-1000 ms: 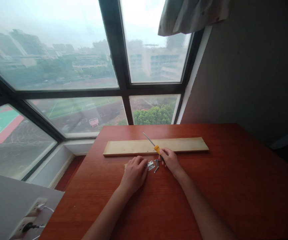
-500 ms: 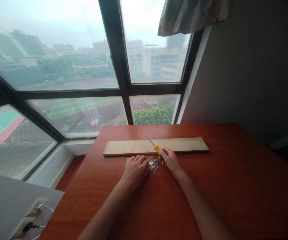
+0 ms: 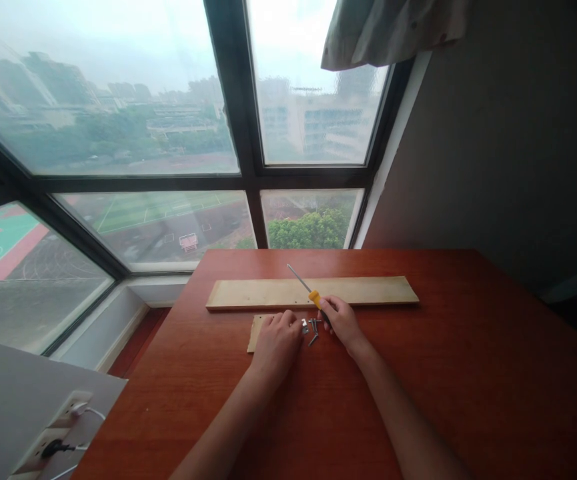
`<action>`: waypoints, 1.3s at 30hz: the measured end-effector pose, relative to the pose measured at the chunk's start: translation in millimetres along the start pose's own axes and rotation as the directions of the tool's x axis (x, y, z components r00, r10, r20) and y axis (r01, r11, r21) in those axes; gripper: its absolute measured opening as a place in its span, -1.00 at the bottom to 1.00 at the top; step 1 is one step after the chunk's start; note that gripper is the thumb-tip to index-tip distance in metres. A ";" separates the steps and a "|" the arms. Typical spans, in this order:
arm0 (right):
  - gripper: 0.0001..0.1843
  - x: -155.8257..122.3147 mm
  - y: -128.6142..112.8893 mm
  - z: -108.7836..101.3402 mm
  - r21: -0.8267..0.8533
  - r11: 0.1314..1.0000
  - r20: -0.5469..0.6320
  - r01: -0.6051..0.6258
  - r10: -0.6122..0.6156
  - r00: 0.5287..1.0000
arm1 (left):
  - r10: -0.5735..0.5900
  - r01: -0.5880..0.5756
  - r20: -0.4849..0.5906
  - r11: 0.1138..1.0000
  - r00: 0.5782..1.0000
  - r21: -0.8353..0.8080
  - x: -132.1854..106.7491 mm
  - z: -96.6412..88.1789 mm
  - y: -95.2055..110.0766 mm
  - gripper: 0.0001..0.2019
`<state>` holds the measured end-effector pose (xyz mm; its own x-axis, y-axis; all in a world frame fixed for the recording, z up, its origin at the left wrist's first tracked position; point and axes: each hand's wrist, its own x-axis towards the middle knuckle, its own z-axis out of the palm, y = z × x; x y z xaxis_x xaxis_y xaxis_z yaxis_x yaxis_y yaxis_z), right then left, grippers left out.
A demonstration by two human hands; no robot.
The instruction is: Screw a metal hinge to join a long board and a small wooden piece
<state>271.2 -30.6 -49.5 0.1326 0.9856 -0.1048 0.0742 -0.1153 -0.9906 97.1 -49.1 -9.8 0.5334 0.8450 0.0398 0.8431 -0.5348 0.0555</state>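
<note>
My right hand [image 3: 342, 323] is wrapped round the yellow handle of a screwdriver [image 3: 308, 289], whose metal shaft slants up and left over a long pale wooden board [image 3: 248, 294]. My left hand [image 3: 277, 341] lies curled on a small wooden piece [image 3: 255, 331], fingertips next to a small metal hinge [image 3: 305, 326] and a few loose screws [image 3: 313, 337] between the two hands. Whether the left fingers pinch anything is hidden.
All of it lies on a red-brown wooden table [image 3: 468, 373] set against a big window [image 3: 238, 133]. A grey wall stands to the right. A white power strip with plugged cables [image 3: 51, 441] sits at the lower left, off the table.
My left hand has shifted slightly right toward the hinge, uncovering the left end of the small wooden piece. The right hand and screwdriver stay put.
</note>
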 end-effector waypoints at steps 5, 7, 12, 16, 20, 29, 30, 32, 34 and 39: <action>-0.62 -0.6 -0.5 -0.1 0.005 1.000 0.007 -0.003 0.002 1.000 | -0.039 0.039 -0.020 0.999 0.999 -0.033 -2.5 3.8 -0.4 -0.82; -0.63 -0.4 -0.3 -0.3 0.006 1.000 0.007 -0.002 0.002 1.000 | -0.058 0.057 -0.028 0.997 0.998 -0.043 -3.4 5.0 -0.4 -0.80; -0.62 -0.8 -0.1 -1.1 0.008 1.000 0.005 -0.005 0.005 1.000 | -0.067 0.062 -0.066 0.996 0.996 -0.064 -4.6 6.7 -2.5 -0.80; -0.61 -2.0 -2.2 -1.5 0.017 1.000 0.000 -0.006 0.006 1.000 | -0.058 0.048 -0.117 0.995 0.991 -0.085 -3.1 6.6 -6.4 -0.81; -0.60 -2.8 -5.3 -2.1 0.030 1.000 -0.025 -0.005 0.006 1.000 | -0.040 0.029 -0.221 0.998 0.974 -0.051 5.9 3.4 -10.9 -0.85; -0.60 -2.6 -6.5 -2.5 0.046 0.999 -0.043 -0.001 0.003 0.999 | 0.017 -0.013 -0.172 1.000 0.985 0.026 39.0 -2.5 -10.0 -0.89; -0.61 -2.7 -6.8 -2.5 0.047 0.999 -0.042 -0.002 0.004 0.999 | 0.014 -0.010 -0.166 1.000 0.986 0.029 40.2 -1.6 -9.5 -0.90; -0.61 -3.1 -7.5 -2.5 0.049 0.999 -0.041 -0.006 0.008 0.999 | 0.009 -0.003 -0.168 0.999 0.986 0.036 40.9 0.1 -9.1 -0.90; -0.60 -3.6 -8.3 -2.5 0.050 0.999 -0.038 -0.008 0.010 0.999 | 0.007 0.000 -0.166 0.999 0.986 0.039 40.5 1.1 -9.1 -0.90; -0.59 -4.6 -9.6 -2.5 0.050 0.999 -0.035 -0.010 0.012 0.999 | -0.023 0.023 -0.145 1.000 0.989 -0.003 39.9 1.9 -9.6 -0.91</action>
<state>272.3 -34.3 -39.3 0.1679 0.9793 -0.1133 0.0238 -0.1189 -0.9926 110.5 -10.3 -10.7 0.4979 0.8478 0.1827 0.8551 -0.5150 0.0596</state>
